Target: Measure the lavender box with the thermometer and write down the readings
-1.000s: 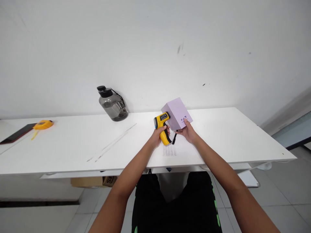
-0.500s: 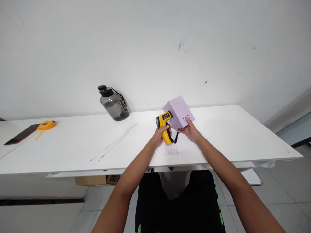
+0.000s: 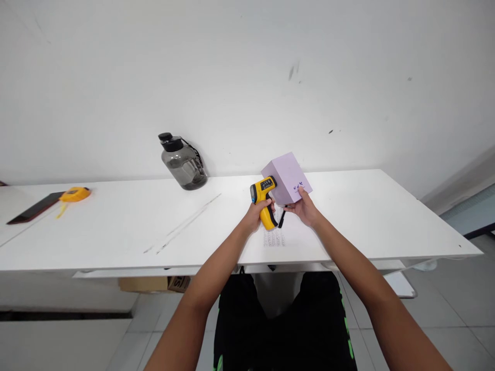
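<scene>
Gripping left hand point(image 3: 255, 214): forearm slanting in from the lower left, fingers curled around the handle of a yellow thermometer gun point(image 3: 266, 220), thumb laid across its near side; closed firmly about the grip.
Right hand point(image 3: 305, 207): forearm slanting in from the lower right, thumb flat on the face of a lilac box point(image 3: 286, 172), other fingers tucked under its lower edge; parted only by the box's corner between them.
Yellow thermometer gun: nose above the left fingers, aimed at the box's side; I cannot tell whether it touches. Panel print too small to read.
Lilac box: tilted, rising above and left of the right thumb; dark blue marks beside the thumb tip, a thin line of tiny, illegible print under them.
Black pen point(image 3: 282, 218): between the gun's handle and the right fingers; whether they hold it, I cannot tell.
Rows of writing point(image 3: 274, 238): just below the left fingers, unreadable.
Bottle point(image 3: 185, 170): well left of and beyond the left fingers; pale strap lettering, not legible.
Tape measure point(image 3: 75, 194): far left of the left fingers.
</scene>
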`<state>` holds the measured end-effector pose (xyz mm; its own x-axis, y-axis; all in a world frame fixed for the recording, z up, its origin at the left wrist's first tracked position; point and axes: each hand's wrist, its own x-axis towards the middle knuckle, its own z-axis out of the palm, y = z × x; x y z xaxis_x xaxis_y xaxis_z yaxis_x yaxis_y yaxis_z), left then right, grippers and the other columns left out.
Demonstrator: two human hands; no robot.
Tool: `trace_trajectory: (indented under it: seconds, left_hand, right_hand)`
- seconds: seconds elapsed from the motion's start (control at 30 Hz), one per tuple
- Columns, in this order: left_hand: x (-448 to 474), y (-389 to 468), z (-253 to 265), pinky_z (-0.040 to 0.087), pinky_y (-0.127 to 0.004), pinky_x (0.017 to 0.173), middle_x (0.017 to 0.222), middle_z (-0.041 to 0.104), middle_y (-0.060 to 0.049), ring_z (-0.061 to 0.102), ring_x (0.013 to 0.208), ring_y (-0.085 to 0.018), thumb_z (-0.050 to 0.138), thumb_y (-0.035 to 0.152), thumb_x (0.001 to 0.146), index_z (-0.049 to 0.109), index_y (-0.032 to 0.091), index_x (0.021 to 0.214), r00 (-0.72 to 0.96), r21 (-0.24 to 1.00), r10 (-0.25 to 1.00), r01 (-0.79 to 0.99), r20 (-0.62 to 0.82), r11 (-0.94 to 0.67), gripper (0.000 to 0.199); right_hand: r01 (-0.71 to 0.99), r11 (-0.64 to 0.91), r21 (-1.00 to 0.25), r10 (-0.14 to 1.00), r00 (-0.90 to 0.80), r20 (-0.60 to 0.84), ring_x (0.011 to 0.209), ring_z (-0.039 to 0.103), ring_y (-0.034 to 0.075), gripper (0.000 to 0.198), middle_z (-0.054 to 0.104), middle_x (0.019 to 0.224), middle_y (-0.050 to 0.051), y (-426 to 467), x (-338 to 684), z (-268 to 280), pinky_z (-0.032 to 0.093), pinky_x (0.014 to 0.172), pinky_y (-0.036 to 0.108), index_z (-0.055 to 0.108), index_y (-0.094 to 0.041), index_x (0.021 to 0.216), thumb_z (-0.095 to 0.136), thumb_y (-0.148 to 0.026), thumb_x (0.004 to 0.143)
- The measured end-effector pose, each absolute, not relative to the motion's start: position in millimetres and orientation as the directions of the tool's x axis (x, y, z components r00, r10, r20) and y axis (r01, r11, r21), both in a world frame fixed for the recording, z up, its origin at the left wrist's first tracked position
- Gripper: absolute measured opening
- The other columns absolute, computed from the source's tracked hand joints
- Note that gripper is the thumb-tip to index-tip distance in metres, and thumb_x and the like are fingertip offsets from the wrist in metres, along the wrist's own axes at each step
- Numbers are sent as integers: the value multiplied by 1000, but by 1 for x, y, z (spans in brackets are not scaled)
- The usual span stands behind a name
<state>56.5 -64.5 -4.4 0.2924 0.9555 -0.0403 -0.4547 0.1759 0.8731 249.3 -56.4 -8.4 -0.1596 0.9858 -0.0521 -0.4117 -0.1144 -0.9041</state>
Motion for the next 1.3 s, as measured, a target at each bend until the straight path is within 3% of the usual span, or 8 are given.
trace_trajectory:
  seconds: [0.2,0.57,0.77,0.97,1.2,1.3]
  left_hand:
    - [57,-64,-3,49,-30,72,70,63,-2,59,66,-13,86,40,62,70,13,85,297,874,954,-455,-34,173,39]
    - [57,-66,-1,48,-30,69,71,63,0,60,64,-13,84,40,65,66,14,107,299,870,954,-467,-16,161,52]
    - [57,-64,1,47,-28,64,66,63,1,57,60,-12,84,41,62,64,16,93,219,892,975,-431,-46,139,45]
    - [58,-63,0,43,-27,59,64,60,2,53,58,-11,83,37,61,65,15,96,180,900,982,-417,-53,124,45]
    - [54,-63,5,44,-26,57,64,61,1,53,58,-12,83,37,61,65,15,92,169,919,985,-381,-40,102,42]
    - [54,-59,2,44,-26,57,63,61,1,54,59,-12,83,37,60,65,16,88,90,933,996,-355,-28,58,39]
  right_hand:
    - [-405,-126,-906,986,-155,-68,100,70,25,62,72,118,5,-55,249,-10,57,86,42,59,-31,124,59,-76,80]
    - [-410,-129,-903,986,-148,-73,109,68,28,60,71,125,6,-58,248,-6,56,94,47,59,-32,124,58,-74,81]
    - [-541,-69,-838,997,-14,-73,108,68,27,60,67,129,3,-61,244,-5,60,88,48,55,-36,125,66,-70,77]
    - [-555,59,-830,989,144,-26,106,68,24,65,66,125,1,-54,254,-5,59,91,46,50,-39,126,68,-71,72]
    - [-609,189,-770,954,300,-3,97,68,21,69,65,121,4,-46,267,-6,58,94,46,48,-36,129,66,-71,73]
    - [-611,210,-763,939,344,-17,98,67,21,69,65,118,5,-44,273,-6,59,94,46,48,-35,129,64,-72,74]
